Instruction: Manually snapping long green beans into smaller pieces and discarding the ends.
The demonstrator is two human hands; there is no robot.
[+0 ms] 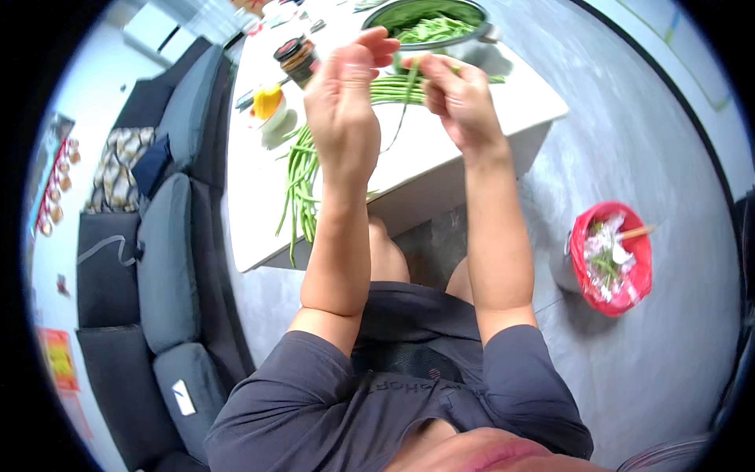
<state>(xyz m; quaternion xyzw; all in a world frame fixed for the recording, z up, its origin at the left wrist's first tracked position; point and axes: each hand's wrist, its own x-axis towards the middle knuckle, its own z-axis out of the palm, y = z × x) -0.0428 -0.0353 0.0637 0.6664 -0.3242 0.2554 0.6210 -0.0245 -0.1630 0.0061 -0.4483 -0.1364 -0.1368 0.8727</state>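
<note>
A thin strand of green bean (405, 112) hangs from my right hand (457, 97), pinched between thumb and fingertips above the white table. My left hand (347, 97) is raised just to the left of it, its fingers extended and a little blurred; I see nothing in it. Behind both hands lies a row of long green beans (396, 89), partly covered by them. Another loose bunch of long green beans (302, 183) trails towards the near table edge, beside my left forearm. Beyond my right hand, a pot (485, 30) contains short pieces of green bean (436, 29).
On the white table (259, 200) stand a dark-lidded jar (295, 59) and a small bowl (274, 121) with something yellow. A bin with a red liner (581, 259), holding scraps, is on the floor at right. A dark sofa (165, 265) runs along the left.
</note>
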